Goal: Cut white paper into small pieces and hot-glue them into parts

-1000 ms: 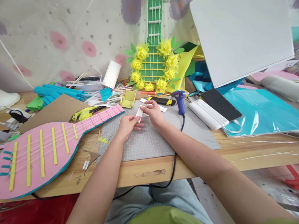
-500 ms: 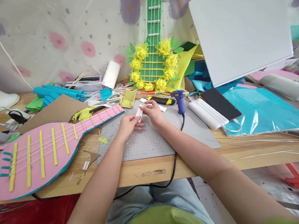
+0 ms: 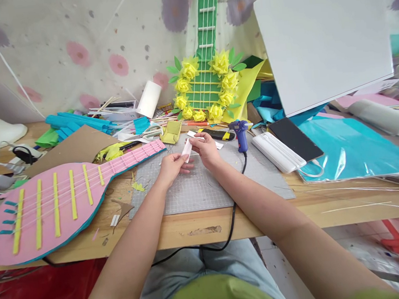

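Between my hands, above the grey cutting mat, is a small white paper strip. My left hand pinches its lower end between thumb and finger, the other fingers reaching out beneath. At its upper end my right hand grips it with thumb and fingertips. Another white strip lies on the mat behind my right hand, partly hidden. Just beyond are a black and yellow utility knife and a purple glue gun.
A pink paper guitar covers the left of the table. Behind stands a green guitar with yellow paper flowers. A white power bank and blue wrapped sheets lie right. The glue gun's black cord crosses the table's front edge.
My hands hold nearly the same place, both still on the strip. The whole view has shifted very slightly.
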`<state>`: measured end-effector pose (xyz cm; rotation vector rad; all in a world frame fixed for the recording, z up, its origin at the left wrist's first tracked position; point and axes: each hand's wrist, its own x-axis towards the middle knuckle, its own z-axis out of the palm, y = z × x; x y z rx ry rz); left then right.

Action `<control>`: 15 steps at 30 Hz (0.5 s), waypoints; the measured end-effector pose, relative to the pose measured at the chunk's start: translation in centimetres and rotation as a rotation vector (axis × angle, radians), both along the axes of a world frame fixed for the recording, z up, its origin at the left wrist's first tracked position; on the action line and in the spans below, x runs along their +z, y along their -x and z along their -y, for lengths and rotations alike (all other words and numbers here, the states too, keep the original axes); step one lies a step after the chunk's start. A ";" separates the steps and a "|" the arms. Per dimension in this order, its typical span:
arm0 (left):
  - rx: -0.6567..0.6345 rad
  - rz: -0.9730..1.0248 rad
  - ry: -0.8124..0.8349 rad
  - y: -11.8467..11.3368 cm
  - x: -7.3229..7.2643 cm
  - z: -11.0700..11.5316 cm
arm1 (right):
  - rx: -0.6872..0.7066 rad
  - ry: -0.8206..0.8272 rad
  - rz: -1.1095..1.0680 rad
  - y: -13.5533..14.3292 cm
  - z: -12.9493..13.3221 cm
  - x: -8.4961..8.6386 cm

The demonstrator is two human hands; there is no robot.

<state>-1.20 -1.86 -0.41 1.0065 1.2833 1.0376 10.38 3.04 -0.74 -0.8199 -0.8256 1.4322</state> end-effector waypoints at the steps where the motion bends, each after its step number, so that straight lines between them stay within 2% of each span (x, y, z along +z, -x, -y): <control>1: 0.001 -0.001 -0.003 0.0 0.0 0.0 | -0.019 0.003 -0.002 0.0 0.0 0.0; 6: 0.007 -0.004 -0.018 -0.1 0.1 0.0 | -0.044 -0.006 -0.009 0.1 0.1 0.2; 11: 0.029 -0.012 -0.028 0.0 -0.1 -0.1 | 0.046 0.039 -0.025 0.2 0.2 0.4; 15: 0.019 -0.019 -0.024 0.1 0.0 0.0 | -0.019 0.046 0.041 0.3 0.1 0.1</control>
